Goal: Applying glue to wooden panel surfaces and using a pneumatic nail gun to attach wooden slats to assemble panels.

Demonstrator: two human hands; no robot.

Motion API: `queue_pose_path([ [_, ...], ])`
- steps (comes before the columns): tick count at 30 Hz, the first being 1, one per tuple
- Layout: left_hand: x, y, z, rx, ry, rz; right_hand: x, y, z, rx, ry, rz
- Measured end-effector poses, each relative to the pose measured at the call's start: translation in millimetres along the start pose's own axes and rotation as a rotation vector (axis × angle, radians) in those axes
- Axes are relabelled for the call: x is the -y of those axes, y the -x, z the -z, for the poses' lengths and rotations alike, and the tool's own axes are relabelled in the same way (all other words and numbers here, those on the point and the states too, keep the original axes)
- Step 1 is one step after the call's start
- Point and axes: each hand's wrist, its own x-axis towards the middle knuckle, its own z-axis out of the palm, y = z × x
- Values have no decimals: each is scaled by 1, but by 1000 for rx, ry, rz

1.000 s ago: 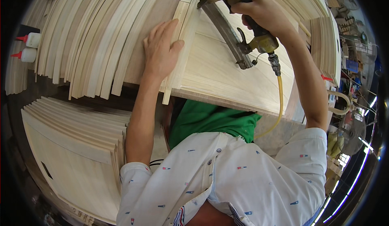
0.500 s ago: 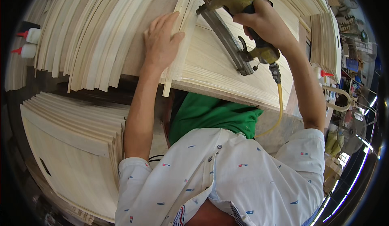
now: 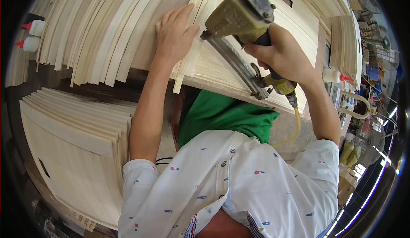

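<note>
- A woodworking workshop
- Pneumatic nailer on a yellow air hose, over a workbench
- Rows of long pale wooden strips at left
- Stacked wooden panels at lower left
- White squeeze bottles with red nozzles
- Bright tube lights and a blue bin amid clutter at right

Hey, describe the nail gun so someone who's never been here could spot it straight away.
Look past the person's green garment to the wide pale wooden panel. Over it, the right hand grips the nail gun, with its worn olive-yellow body and long grey metal magazine. Unlike the panel and the wooden strips nearby, it has a yellow hose attached.
</note>
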Motion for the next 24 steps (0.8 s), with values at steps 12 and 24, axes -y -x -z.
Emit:
queue_pose_path([
  [12,-1,-4,2,-20,-41,-34,-16,49,27,-191,-42,-159],
  [24,-7,-2,4,27,-43,7,-179,201,84,-678,-202,-517],
])
